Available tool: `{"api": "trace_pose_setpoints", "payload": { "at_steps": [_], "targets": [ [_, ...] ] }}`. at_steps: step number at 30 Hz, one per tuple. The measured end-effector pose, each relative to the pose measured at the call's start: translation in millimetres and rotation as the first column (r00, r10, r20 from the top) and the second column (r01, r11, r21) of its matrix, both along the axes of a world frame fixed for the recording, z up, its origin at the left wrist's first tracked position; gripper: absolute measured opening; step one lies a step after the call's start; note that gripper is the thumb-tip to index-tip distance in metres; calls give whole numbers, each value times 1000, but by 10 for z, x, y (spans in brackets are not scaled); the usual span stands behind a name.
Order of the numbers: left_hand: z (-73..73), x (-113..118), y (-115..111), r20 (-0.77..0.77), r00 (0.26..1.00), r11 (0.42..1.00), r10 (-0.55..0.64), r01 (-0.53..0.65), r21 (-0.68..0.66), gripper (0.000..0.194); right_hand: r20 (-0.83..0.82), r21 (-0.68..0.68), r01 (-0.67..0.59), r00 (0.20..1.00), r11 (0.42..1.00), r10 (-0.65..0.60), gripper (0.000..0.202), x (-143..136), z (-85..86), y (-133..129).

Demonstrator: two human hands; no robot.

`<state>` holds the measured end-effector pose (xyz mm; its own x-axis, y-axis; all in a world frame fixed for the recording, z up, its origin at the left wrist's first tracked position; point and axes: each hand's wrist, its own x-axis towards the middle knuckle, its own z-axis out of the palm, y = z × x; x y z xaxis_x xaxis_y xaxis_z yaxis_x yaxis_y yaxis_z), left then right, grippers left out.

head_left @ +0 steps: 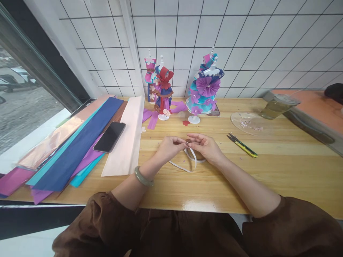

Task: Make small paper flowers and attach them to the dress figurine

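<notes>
In the middle of the table my left hand (171, 149) and my right hand (205, 147) meet, fingertips pinched together. A thin white ribbon (193, 165) runs from between them and loops down onto the wood. Something small and brownish shows at the pinch, too small to make out. Behind my hands stand miniature dress forms: one in a red paper dress (164, 79), another in a blue and purple dress (205, 89) with a pleated fan on its front. Right of my right hand lies a pair of yellow and black thread snips (242, 145).
Folded sheets of coloured crepe paper (80, 142) lie at the left, a phone (109, 137) on top. A clear plate with small bits (250, 124) and a plastic cup of drink (278, 106) are at the back right. Purple strips (153, 120) lie by the red dress.
</notes>
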<state>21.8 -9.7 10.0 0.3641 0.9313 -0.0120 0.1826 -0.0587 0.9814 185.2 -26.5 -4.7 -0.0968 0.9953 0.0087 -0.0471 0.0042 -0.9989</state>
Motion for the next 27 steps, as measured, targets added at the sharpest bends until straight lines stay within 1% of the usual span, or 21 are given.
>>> {"api": "trace_pose_setpoints", "payload": {
  "at_steps": [5,7,12,17,20,24,27],
  "targets": [
    [-1,6,15,93,995,997,-25,31,-68,19,6,32,13,1000,999,-13,45,5,-19,9],
    [-3,6,19,107,994,996,-26,35,-86,18,2,34,15,1000,999,-16,45,3,-16,8],
    [-29,0,34,94,995,998,-23,29,-64,20,4,45,19,1000,999,-19,44,-5,2,0],
    [-66,-7,57,135,991,997,-18,28,-72,27,23,56,41,999,998,-42,45,-12,3,-5],
    [-56,-15,53,91,996,999,-22,26,-48,27,26,58,35,999,998,-36,45,-14,-1,-3],
    [-36,-23,34,-39,997,995,-61,64,75,26,72,86,51,996,995,-57,47,-34,16,-16],
    [-36,-21,26,-92,995,990,-45,56,130,25,137,120,62,987,991,-79,47,-69,33,-43]
  ]
}}
